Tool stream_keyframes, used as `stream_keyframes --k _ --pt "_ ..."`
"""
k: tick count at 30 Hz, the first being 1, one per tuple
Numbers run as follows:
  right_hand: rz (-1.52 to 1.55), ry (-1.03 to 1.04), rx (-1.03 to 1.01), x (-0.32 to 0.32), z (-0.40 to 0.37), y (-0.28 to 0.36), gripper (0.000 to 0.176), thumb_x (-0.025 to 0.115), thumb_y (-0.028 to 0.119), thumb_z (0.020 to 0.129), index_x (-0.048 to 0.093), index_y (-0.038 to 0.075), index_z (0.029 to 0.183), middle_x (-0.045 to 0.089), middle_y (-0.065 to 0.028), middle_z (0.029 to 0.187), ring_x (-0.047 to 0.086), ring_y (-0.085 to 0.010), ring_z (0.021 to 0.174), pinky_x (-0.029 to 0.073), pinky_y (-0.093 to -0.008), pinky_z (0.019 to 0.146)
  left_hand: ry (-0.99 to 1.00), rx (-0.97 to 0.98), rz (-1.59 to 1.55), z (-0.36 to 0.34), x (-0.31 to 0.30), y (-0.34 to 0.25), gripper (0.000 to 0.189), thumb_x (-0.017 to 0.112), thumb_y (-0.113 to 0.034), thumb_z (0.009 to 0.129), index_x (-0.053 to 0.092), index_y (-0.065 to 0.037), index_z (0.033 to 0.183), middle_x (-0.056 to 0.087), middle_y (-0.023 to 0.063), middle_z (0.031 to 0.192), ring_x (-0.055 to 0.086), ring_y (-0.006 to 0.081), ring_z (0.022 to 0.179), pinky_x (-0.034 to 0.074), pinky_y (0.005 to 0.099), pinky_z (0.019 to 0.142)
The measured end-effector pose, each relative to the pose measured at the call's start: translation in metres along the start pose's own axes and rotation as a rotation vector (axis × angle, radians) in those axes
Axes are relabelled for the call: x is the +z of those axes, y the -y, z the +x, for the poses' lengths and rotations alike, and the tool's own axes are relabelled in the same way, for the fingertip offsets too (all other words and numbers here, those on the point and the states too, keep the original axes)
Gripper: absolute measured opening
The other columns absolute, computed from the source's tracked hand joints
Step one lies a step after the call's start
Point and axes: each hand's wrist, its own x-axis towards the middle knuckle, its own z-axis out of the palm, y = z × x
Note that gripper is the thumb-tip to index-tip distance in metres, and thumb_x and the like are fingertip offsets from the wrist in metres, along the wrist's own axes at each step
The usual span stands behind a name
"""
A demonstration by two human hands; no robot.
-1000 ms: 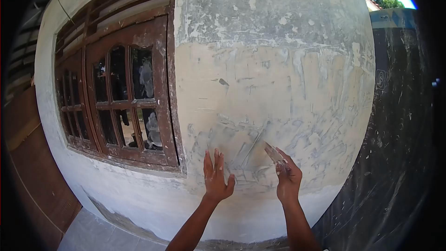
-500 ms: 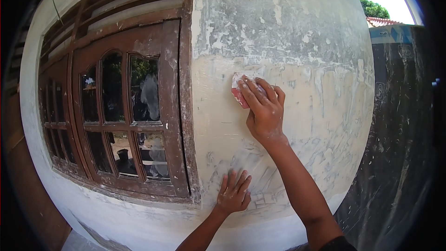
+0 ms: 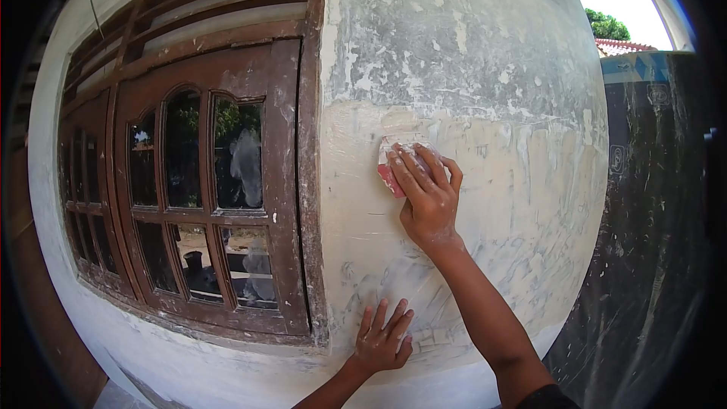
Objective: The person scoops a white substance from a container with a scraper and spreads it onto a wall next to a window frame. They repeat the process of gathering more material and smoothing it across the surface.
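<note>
Red-edged scraper (image 3: 388,168) now sits slightly lower on the plastered wall (image 3: 492,68) than 0.5 s ago, right hand (image 3: 425,197) pressed over it. Left hand (image 3: 385,341) stays splayed, empty, well below, near the window frame (image 3: 307,182).

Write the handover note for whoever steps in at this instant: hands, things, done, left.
Right hand: presses a red-and-white pad, probably sandpaper, flat on the wall, just right of the wooden window frame.
Left hand: empty, fingers spread, flat on the wall low down by the frame's bottom corner.
Done: the cream band around the pad looks fairly even.
Left: streaky filler marks around the left hand and to its right; the grey, flaking upper wall looks unworked.
</note>
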Motion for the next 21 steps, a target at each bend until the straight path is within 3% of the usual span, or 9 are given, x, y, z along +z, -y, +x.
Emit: stream_keyframes --k 4,12,14,16,20,21 --pt "-0.024 -0.042 0.021 0.009 0.026 -0.006 0.06 0.061 -0.01 0.072 0.069 0.009 0.129 0.07 -0.0067 0.13 0.059 -0.0274 0.126 0.035 -0.0454 0.107 -0.041 -0.074 -0.074 0.006 -0.006 0.006 0.053 0.059 -0.027 0.088 0.061 -0.004 0.135 0.057 0.0159 0.149 0.032 0.0433 0.149 0.012 0.0564 0.125" --pt "-0.002 0.055 0.028 -0.007 -0.031 0.011 0.06 0.061 -0.01 0.072 0.069 0.008 0.128 0.071 -0.0071 0.129 0.059 -0.0281 0.128 0.034 -0.0473 0.109 -0.15 -0.114 -0.1 0.03 -0.03 0.033 0.062 0.06 -0.02 0.086 0.048 0.001 0.143 0.051 0.0281 0.15 0.029 0.0532 0.148 0.017 0.0629 0.121" --pt "0.006 0.041 0.032 -0.012 -0.021 0.01 0.061 0.06 -0.01 0.072 0.068 0.008 0.13 0.071 -0.0073 0.129 0.058 -0.0284 0.127 0.033 -0.0471 0.108 -0.178 -0.103 -0.087 0.036 -0.036 0.042 0.063 0.06 -0.019 0.086 0.047 0.002 0.144 0.049 0.0289 0.15 0.029 0.0544 0.147 0.017 0.0634 0.12" --pt "-0.004 0.005 0.034 -0.008 0.006 0.006 0.061 0.06 -0.01 0.073 0.068 0.008 0.131 0.07 -0.0072 0.13 0.058 -0.0286 0.127 0.034 -0.0473 0.108 -0.157 -0.102 -0.047 0.043 -0.039 0.049 0.067 0.057 -0.021 0.09 0.036 0.003 0.148 0.042 0.0346 0.153 0.025 0.0585 0.146 0.015 0.0672 0.119" --pt "-0.011 0.018 0.034 0.008 0.02 0.006 0.063 0.06 -0.008 0.073 0.066 0.009 0.133 0.069 -0.0063 0.131 0.057 -0.0286 0.128 0.034 -0.0479 0.107 -0.219 -0.133 -0.04 0.059 -0.042 0.055 0.065 0.059 -0.018 0.086 0.042 0.001 0.146 0.044 0.0309 0.153 0.029 0.0579 0.145 0.019 0.0657 0.119" --pt "0.001 0.05 0.039 0.01 0.014 0.009 0.062 0.061 -0.008 0.073 0.066 0.009 0.133 0.069 -0.006 0.131 0.057 -0.0286 0.128 0.034 -0.0478 0.107 -0.21 -0.133 -0.035 0.061 -0.042 0.057 0.063 0.056 -0.021 0.09 0.04 0.003 0.146 0.042 0.0331 0.153 0.026 0.0579 0.146 0.017 0.066 0.119"
